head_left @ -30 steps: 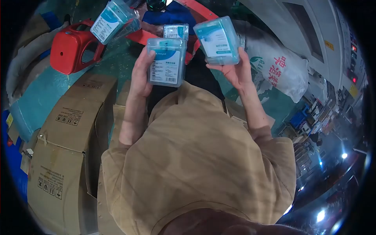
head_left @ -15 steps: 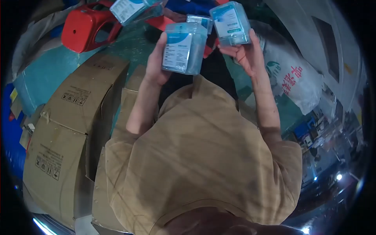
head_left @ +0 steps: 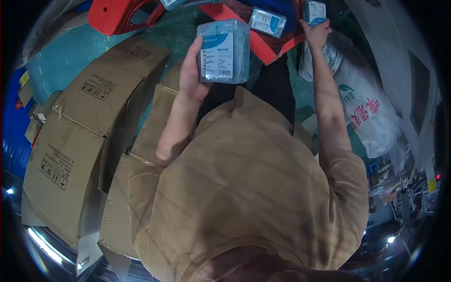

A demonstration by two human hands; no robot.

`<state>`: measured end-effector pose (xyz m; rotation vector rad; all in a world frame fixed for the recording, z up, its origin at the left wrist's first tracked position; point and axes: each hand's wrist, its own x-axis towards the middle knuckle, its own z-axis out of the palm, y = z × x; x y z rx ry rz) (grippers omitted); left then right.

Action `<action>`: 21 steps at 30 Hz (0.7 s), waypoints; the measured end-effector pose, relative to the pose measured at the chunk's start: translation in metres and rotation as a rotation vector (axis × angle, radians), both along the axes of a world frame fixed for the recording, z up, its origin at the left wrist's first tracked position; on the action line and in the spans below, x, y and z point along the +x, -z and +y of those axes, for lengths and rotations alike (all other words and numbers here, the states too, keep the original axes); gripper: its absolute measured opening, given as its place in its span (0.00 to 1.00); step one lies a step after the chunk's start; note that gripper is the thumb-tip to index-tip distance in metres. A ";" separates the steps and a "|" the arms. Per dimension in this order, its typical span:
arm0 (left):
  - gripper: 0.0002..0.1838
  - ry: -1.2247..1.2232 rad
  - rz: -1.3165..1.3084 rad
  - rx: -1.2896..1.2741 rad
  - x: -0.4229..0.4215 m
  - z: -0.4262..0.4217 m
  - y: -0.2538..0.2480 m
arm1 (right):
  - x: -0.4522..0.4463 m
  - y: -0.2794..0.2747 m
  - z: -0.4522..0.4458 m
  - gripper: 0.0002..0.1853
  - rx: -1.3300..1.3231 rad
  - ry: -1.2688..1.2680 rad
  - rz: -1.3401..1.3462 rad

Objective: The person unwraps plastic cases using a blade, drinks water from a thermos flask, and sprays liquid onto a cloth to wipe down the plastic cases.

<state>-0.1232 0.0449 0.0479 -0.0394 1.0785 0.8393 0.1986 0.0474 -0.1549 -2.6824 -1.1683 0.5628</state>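
Observation:
My left hand (head_left: pixel 191 73) is wrapped round the side of a clear plastic box (head_left: pixel 224 54) with a blue-and-white printed label, held upright above my lap. Farther out at the upper right, my right hand (head_left: pixel 317 34) has its fingers closed on a similar clear plastic box (head_left: pixel 316 11), label facing up. Its fingertips are partly hidden. Between the two hands, another labelled box (head_left: pixel 268 22) lies on its side by a red frame (head_left: pixel 268 52). Part of one more box (head_left: pixel 173 3) shows at the top edge.
A red plastic stool (head_left: pixel 110 16) lies at the upper left. Large brown cardboard boxes (head_left: pixel 70 136) stand along my left side. A white plastic bag with red lettering (head_left: pixel 369 113) is beyond my right forearm, on a green floor (head_left: pixel 70 70).
My right arm has reached farther away, and the box there now shows its label turned differently. My left hand still holds its box. The view has shifted, showing more of the red frame.

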 end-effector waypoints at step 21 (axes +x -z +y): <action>0.32 0.308 0.104 0.319 0.052 0.003 -0.028 | -0.094 -0.222 -0.038 0.42 0.191 -0.059 1.421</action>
